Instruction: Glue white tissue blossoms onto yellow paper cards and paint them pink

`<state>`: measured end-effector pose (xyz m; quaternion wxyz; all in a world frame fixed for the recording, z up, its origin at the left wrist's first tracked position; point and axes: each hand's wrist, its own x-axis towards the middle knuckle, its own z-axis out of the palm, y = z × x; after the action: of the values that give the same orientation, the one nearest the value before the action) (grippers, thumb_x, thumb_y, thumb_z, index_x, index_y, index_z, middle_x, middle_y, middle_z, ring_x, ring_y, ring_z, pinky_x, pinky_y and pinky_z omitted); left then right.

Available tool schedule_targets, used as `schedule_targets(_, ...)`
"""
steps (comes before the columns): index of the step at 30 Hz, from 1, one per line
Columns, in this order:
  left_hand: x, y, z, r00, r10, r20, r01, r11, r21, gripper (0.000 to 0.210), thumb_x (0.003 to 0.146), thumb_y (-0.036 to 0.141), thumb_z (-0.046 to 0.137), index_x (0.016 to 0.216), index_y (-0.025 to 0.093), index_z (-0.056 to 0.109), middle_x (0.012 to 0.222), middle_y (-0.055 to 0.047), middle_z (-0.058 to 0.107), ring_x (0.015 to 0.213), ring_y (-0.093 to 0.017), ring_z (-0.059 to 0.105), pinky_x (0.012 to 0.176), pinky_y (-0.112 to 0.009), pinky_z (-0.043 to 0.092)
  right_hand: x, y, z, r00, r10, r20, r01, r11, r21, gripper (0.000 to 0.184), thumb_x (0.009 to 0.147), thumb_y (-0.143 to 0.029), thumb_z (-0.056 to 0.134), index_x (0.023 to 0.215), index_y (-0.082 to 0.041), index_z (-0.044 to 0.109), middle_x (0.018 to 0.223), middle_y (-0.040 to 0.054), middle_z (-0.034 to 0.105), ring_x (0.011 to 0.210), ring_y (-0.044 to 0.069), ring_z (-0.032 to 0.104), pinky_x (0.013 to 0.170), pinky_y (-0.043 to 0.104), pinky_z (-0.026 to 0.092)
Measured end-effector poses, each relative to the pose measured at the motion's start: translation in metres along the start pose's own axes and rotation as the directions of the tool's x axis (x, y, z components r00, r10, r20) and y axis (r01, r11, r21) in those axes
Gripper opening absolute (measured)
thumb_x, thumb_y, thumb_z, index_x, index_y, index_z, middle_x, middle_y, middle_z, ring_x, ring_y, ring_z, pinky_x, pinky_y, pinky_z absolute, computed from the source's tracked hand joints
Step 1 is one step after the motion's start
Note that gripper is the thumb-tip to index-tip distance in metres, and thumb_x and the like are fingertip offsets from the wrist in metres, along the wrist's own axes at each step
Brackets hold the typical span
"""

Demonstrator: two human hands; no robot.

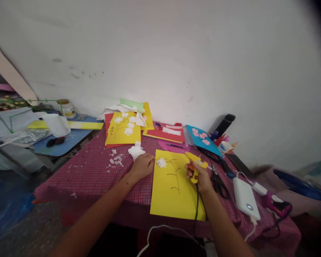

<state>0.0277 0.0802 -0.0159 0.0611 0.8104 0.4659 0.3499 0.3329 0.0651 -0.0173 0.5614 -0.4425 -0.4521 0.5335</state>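
Head view shows the right hand [202,175], at two o'clock from the middle of the yellow paper [167,203], with fingers wrapped firmly around the yellow glue gun [196,162], its nozzle toward one o'clock. At ten o'clock, the left hand [143,166] has its fingertips drawn together just beside the white flower [161,162]; whether they pinch anything, I cannot tell. Scissors [219,184] lie at three o'clock.
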Motion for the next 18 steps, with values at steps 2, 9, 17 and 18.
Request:
schedule_targets(2, -0.001, 0.000, 0.001, 0.999, 0.024, 0.032, -0.024, 1.000, 0.000, 0.025, 0.091, 0.013, 0.045, 0.091, 0.016, 0.069, 0.090, -0.007, 0.070, 0.088, -0.022, 0.063, 0.080, -0.036, 0.049, 0.000, 0.000, -0.002, 1.000, -0.012, -0.016, 0.013, 0.998, 0.060, 0.034, 0.080, -0.055, 0.072, 0.086, -0.022, 0.066, 0.080, 0.0047, 0.072, 0.046, 0.011, 0.053, 0.044, 0.027, 0.047)
schedule_targets(9, -0.005, -0.002, 0.005, 0.985, 0.118, 0.127, -0.118, 0.993, -0.004, 0.031, 0.088, 0.011, 0.046, 0.105, 0.014, 0.071, 0.097, -0.009, 0.072, 0.091, -0.023, 0.066, 0.084, -0.037, 0.051, 0.000, 0.002, 0.000, 0.998, 0.022, -0.055, -0.022, 1.000, 0.005, 0.036, 0.077, -0.053, 0.078, 0.080, -0.018, 0.070, 0.064, 0.0026, 0.068, 0.045, 0.013, 0.056, 0.041, 0.025, 0.042)
schedule_targets(17, 0.002, 0.001, 0.000, 0.999, 0.040, 0.028, -0.037, 0.993, -0.112, 0.030, 0.093, 0.017, 0.046, 0.109, 0.013, 0.071, 0.101, -0.011, 0.071, 0.096, -0.023, 0.066, 0.085, -0.036, 0.050, -0.001, 0.002, 0.004, 0.996, 0.030, -0.081, -0.039, 0.992, -0.119, 0.041, 0.077, -0.056, 0.076, 0.076, -0.016, 0.070, 0.056, 0.0017, 0.062, 0.046, 0.013, 0.055, 0.041, 0.023, 0.039)
schedule_targets(18, 0.005, -0.001, -0.006, 1.000, -0.017, -0.019, 0.014, 0.987, -0.161, 0.029, 0.092, 0.017, 0.047, 0.108, 0.014, 0.071, 0.102, -0.010, 0.072, 0.096, -0.022, 0.066, 0.085, -0.035, 0.050, 0.000, 0.002, 0.004, 0.996, 0.033, -0.077, -0.041, 0.993, -0.114, 0.041, 0.077, -0.057, 0.076, 0.076, -0.016, 0.070, 0.056, 0.0015, 0.061, 0.046, 0.013, 0.055, 0.042, 0.023, 0.039)
